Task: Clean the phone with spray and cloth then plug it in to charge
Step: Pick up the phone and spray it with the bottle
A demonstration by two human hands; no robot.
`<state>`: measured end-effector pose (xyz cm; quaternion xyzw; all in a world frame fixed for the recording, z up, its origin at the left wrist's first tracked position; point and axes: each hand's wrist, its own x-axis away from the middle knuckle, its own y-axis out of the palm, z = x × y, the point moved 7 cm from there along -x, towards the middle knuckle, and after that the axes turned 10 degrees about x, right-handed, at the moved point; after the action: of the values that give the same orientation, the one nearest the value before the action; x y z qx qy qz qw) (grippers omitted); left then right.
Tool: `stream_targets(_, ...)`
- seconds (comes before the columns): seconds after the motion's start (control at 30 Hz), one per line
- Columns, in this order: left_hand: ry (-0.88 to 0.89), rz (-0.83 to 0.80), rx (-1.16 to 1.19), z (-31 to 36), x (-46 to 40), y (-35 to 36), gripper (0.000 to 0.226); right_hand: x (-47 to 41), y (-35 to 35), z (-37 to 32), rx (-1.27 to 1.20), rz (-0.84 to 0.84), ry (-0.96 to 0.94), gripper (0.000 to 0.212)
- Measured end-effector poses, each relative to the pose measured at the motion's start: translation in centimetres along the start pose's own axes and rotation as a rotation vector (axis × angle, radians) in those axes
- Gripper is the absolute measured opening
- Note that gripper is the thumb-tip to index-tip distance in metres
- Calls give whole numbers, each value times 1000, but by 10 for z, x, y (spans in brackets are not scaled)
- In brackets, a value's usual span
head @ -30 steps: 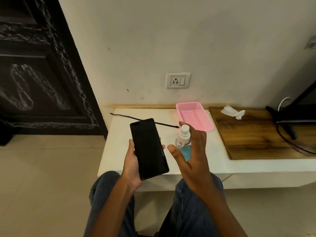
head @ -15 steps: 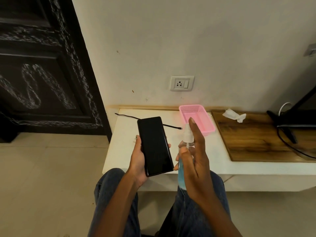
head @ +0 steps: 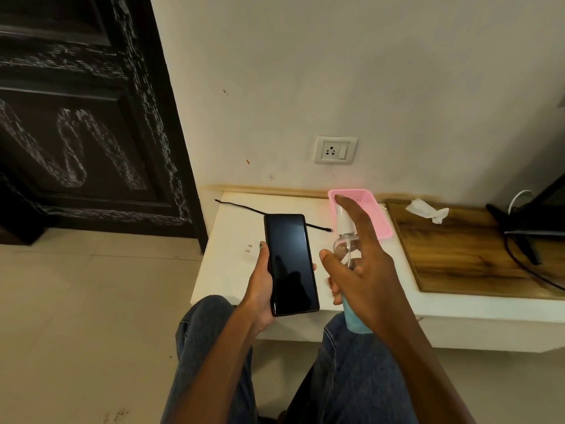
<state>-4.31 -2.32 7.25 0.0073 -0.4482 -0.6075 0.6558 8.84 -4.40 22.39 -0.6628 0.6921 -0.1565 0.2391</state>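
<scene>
A seated person's left hand (head: 260,289) grips a dark phone (head: 290,264) above the white tabletop (head: 232,264), left of the pink basket (head: 371,209); right-hand (head: 367,270) fingers wrap a spray bottle (head: 345,237). A crumpled cloth (head: 426,210) lies right of the basket, a wall socket (head: 335,149) above it.

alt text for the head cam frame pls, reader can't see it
Seated person's left hand holds a dark-screened phone while the right hand grips a spray bottle, index finger on its nozzle. Beyond, a white table holds a black cable and pink basket; white cloth lies on the wooden board.
</scene>
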Motion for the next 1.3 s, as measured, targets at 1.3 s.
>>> stream_targets(1.3,23,-99,70,2,-14,-2,71,45,20,1,269,-47,-71,66)
